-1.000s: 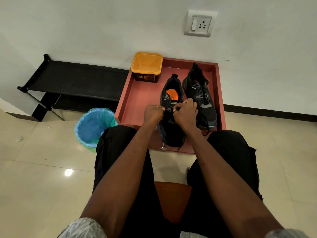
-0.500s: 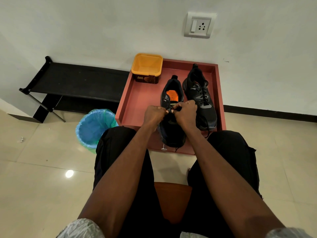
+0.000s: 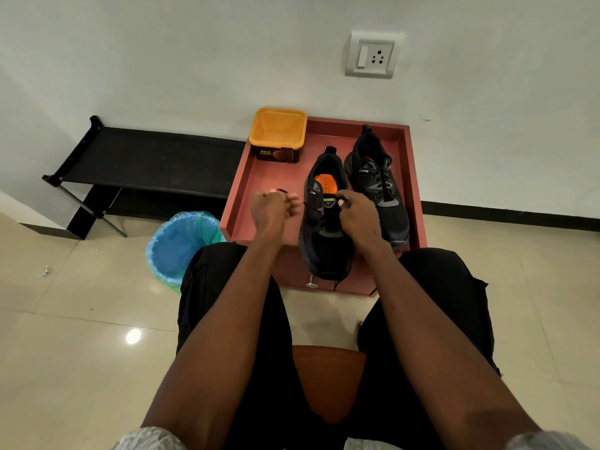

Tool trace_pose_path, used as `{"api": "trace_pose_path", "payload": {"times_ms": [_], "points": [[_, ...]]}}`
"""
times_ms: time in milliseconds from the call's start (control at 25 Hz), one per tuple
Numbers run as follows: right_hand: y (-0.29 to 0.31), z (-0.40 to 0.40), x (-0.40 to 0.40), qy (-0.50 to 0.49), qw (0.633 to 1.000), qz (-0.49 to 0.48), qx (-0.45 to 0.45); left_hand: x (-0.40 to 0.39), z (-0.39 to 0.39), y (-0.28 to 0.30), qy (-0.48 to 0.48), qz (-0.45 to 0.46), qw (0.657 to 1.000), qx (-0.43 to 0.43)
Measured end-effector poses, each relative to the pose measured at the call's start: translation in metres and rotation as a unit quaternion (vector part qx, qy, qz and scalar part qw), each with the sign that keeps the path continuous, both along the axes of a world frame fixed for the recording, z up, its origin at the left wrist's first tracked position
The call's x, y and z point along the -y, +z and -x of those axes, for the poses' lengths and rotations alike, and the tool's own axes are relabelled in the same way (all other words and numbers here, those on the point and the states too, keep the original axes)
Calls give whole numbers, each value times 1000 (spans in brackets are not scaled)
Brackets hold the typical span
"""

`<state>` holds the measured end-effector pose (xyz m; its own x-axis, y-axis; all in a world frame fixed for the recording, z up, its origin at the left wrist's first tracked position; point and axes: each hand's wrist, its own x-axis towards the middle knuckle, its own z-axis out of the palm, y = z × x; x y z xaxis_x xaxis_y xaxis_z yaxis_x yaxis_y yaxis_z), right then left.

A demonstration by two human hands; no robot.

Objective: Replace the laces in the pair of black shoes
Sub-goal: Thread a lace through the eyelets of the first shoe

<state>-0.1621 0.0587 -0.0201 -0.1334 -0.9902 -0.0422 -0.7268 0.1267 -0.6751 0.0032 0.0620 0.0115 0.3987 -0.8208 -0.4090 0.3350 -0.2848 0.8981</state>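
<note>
Two black "CLYMB" shoes, the nearer shoe (image 3: 326,228) and far shoe (image 3: 376,183), lie lengthwise, toes toward the sitter, in a red tray (image 3: 259,190) beside an "Amul" tub (image 3: 277,134), as the left hand (image 3: 272,209) and right hand (image 3: 358,216) each pinch the lace (image 3: 313,207).

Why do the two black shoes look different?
The near shoe shows its orange insole and its lace is loose, with both hands on it; the far shoe is fully laced and untouched. The near shoe sits closer to the person, the far shoe nearer the wall. Both are black and lie in the red tray.
</note>
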Motion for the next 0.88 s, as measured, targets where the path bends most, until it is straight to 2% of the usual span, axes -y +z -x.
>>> {"api": "trace_pose_path", "payload": {"times_ms": [80,120,160,200,240,320,400,440,520,600,680,720,800,880], "points": [[5,4,-2,2,999,-16,43,2,-21,15,179,91,976,-87],[7,6,-2,3,998,-21,63,3,-28,18,247,125,957,-82],[9,9,-3,6,997,-28,76,3,-32,17,282,138,949,-41],[10,11,-2,11,996,-33,86,1,-33,16,274,126,953,21],[12,11,-3,16,996,-38,83,-1,-30,12,220,101,967,84],[13,11,-3,24,996,-40,72,-5,-14,3,12,53,979,196],[14,11,-4,27,996,-37,73,-8,2,-6,-187,22,945,268],[14,11,-4,28,996,-36,75,-10,10,-10,-245,11,924,293],[14,12,-4,31,996,-40,73,-9,18,-18,-290,2,882,370],[13,12,-5,34,995,-41,79,-8,19,-21,-292,-10,851,437],[12,14,-6,34,995,-43,87,-8,18,-19,-254,-3,841,478],[11,15,-6,33,994,-48,93,-9,17,-13,-207,9,848,488],[7,16,-4,32,992,-61,110,-9,11,-5,-67,20,886,458],[2,16,-3,32,989,-68,126,-7,0,4,90,7,925,370]]}}
